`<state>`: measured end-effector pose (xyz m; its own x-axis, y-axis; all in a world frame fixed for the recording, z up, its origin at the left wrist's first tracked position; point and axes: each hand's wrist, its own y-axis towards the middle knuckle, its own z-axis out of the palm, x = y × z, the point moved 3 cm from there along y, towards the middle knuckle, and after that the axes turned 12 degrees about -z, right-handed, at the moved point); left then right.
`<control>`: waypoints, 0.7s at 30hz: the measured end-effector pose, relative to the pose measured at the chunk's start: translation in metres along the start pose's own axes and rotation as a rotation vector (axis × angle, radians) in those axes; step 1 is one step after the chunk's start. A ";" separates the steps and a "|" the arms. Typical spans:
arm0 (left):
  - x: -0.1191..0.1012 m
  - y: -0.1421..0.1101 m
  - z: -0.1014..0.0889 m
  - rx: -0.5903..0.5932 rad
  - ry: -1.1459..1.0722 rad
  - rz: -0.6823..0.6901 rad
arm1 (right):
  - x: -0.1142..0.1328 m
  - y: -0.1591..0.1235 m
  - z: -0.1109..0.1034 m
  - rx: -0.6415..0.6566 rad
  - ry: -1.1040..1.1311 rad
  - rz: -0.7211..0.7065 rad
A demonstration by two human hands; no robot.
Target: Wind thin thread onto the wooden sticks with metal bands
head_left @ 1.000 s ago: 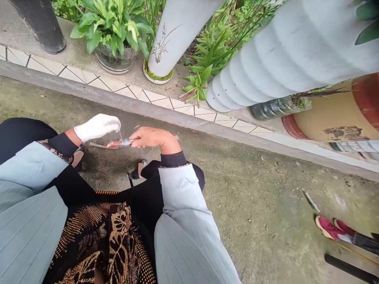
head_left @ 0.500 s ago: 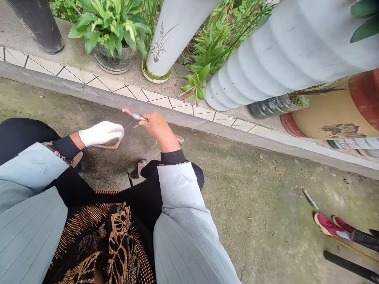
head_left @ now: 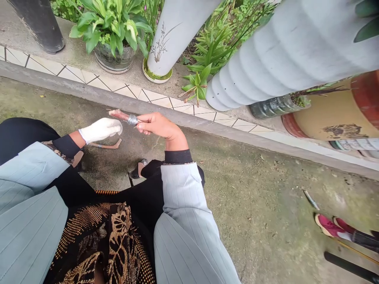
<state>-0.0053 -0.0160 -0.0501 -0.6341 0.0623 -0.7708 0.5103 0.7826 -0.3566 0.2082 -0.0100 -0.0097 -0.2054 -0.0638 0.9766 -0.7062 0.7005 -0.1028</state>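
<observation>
My right hand is bare and closed around a reddish-brown stick, held nearly level above the concrete. Silvery wire is wound in a tight band around the stick, just beyond my fingers. To the left of it, my left hand wears a white glove and has its fingers curled together, close below the stick's free end. What the gloved fingers hold, if anything, is too small to make out. Beneath that hand, a bent brown stick lies on the ground.
A tiled ledge runs across in front, bearing a potted leafy plant, a white tube-shaped pot and a large ribbed white pot. At right on the ground are a small knife-like object, another person's red shoes and a black bar.
My right hand has turned and shifted slightly right, and the wired stick now lies more level, its free end farther left. My gloved left hand has barely moved, edging a little left and up.
</observation>
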 end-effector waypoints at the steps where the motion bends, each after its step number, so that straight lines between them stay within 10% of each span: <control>1: -0.002 -0.001 0.002 0.012 0.091 -0.001 | -0.002 0.000 -0.003 -0.091 -0.010 0.016; 7: -0.005 -0.004 0.008 -0.024 0.508 0.060 | -0.016 0.004 -0.009 -0.321 -0.439 0.248; 11: -0.002 -0.003 0.002 -0.084 0.572 0.109 | -0.022 0.008 0.007 0.063 -0.647 0.396; 16: 0.000 -0.001 -0.010 -0.157 0.414 0.032 | -0.013 0.003 0.027 0.499 -0.258 0.198; 21: 0.001 -0.001 -0.005 -0.035 -0.026 0.015 | 0.009 -0.003 -0.003 -0.091 0.047 -0.170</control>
<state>-0.0094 -0.0138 -0.0481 -0.6114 0.0583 -0.7892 0.4988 0.8026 -0.3271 0.2102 -0.0109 0.0002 -0.0552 -0.1553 0.9863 -0.6634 0.7439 0.0800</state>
